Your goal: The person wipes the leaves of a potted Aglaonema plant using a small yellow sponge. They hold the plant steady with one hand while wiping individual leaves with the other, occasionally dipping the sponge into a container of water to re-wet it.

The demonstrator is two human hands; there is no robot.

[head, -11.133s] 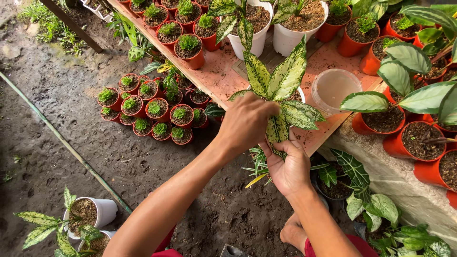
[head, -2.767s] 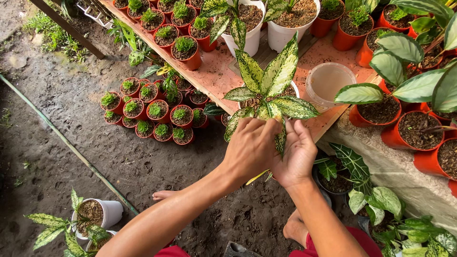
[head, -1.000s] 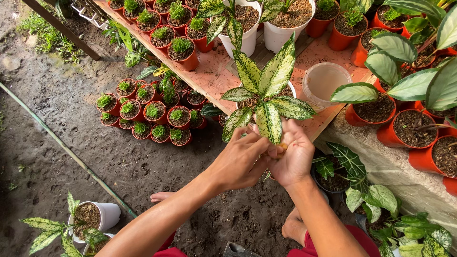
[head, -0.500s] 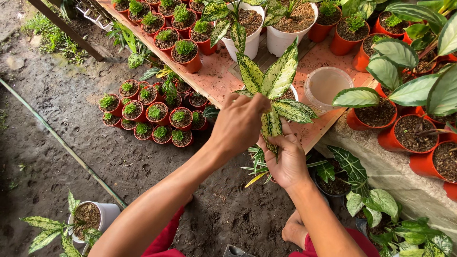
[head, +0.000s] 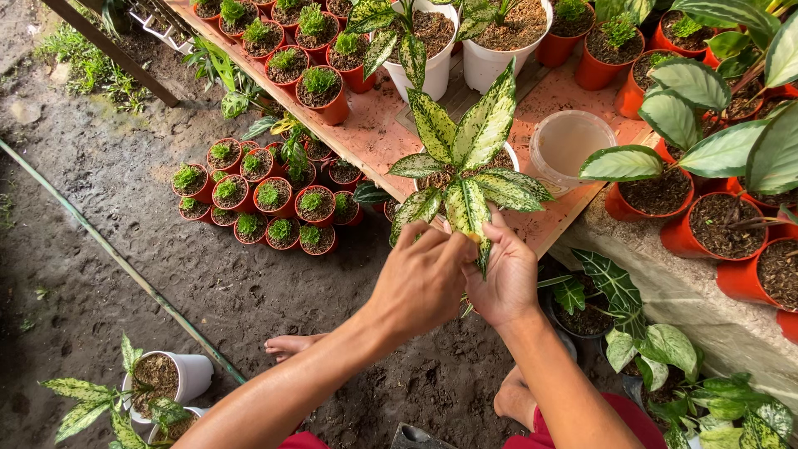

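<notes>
I hold a small plant with green leaves speckled cream-white (head: pixel 465 158) up in front of me. My right hand (head: pixel 504 274) grips its stem from below. My left hand (head: pixel 424 278) pinches one drooping leaf near the stem base. The plant's roots and lower stem are hidden behind my hands. Behind the plant, partly covered by its leaves, stands a white pot (head: pixel 509 156) on the pink wooden bench (head: pixel 374 137).
An empty translucent cup (head: pixel 570 145) sits on the bench beside orange pots of soil (head: pixel 723 229) and leafy plants. Small red pots with green sprouts (head: pixel 266 204) cluster on the dirt ground. White potted plants (head: pixel 166 378) stand lower left. My bare feet (head: pixel 515 399) rest below.
Both hands shifted slightly up and right with the plant. My left hand dropped from the upper leaves to pinch a low leaf by the stem.
</notes>
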